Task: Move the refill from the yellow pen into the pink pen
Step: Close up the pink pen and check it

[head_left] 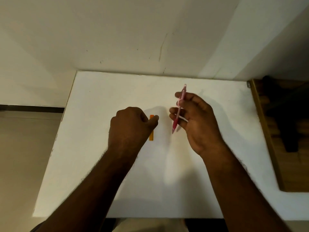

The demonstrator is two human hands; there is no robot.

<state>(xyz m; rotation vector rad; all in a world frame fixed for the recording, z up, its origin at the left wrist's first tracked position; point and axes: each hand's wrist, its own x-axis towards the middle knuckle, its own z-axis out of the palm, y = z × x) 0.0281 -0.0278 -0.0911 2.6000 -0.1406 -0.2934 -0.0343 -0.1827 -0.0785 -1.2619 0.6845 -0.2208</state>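
Note:
My right hand (199, 121) holds the pink pen (179, 108) above the white table (117, 181), its darker grip end pointing down and toward me and its clip end up and away. A thin white piece (183, 119) crosses my right fingers beside the pen; I cannot tell what it is. My left hand (132, 126) is curled on the table over the yellow-orange pen (151, 136). Only that pen's two ends show, one by my thumb and one below my knuckles. Whether my left fingers grip the yellow pen or just rest on it is unclear.
The table butts against a pale wall (133, 39) at the back. A wooden-framed piece of furniture with dark shapes (284, 124) stands close along the table's right side. Bare floor (25, 148) lies beyond the left edge.

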